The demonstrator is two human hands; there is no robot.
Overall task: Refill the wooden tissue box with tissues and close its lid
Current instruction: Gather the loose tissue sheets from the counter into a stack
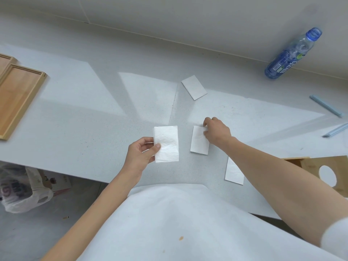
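My left hand [140, 155] pinches a small stack of folded white tissues [166, 144] by its left edge, just above the table. My right hand [216, 129] pinches the upper right corner of another folded tissue [198, 141] that lies flat on the table. A third folded tissue [233, 172] lies partly under my right forearm, and one more folded tissue [194, 87] lies farther back. The wooden tissue box [323, 172] with a round hole in its face stands at the right edge, cut off by the frame.
The grey table [94, 119] meets a wall at the back. A wooden tray [18, 97] lies at the far left. A blue plastic bottle [291, 55] stands at the back right, with pale blue strips [326, 106] near it. A plastic bag [22, 189] sits on the floor.
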